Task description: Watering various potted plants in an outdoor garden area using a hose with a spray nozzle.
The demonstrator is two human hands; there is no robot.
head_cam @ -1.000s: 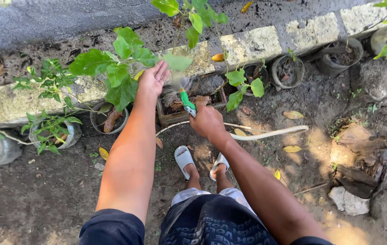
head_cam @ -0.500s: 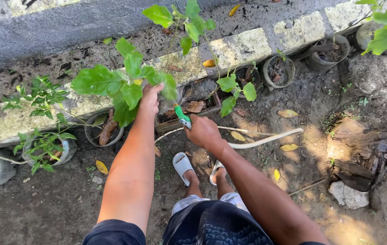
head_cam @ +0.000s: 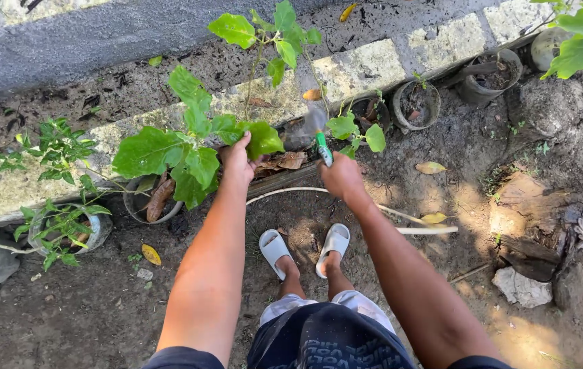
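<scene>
**Nozzle aimed up the row while the other hand holds the leaves**

While the left hand (head_cam: 238,158) closes around the stem and broad green leaves of the leafy plant (head_cam: 182,147), the right hand (head_cam: 341,176) grips the green spray nozzle (head_cam: 322,147) of the pale garden hose (head_cam: 400,219). The nozzle's long axis runs from the right hand up and slightly left, away from the person, toward the stone kerb (head_cam: 366,65); a blurred spray shows at its tip. It points between the held plant on the left and the small seedling (head_cam: 356,130) on the right, over a shallow wooden planter box (head_cam: 284,174) holding dry brown leaves. The right hand is the nearer to the seedling, just beside it; the left hand is the nearer to the round pot (head_cam: 155,201) under the big leaves. The two hands lie at about the same distance from the body, apart, with the planter box between them. The hose trails from the right hand to the right across the bare soil, past the white slippers (head_cam: 305,246).

No packages, labels or signs show among the pots. Further dark round pots (head_cam: 418,102) stand along the kerb to the right, and a cut clear plastic container (head_cam: 73,229) holds a fine-leaved plant at the left.
</scene>
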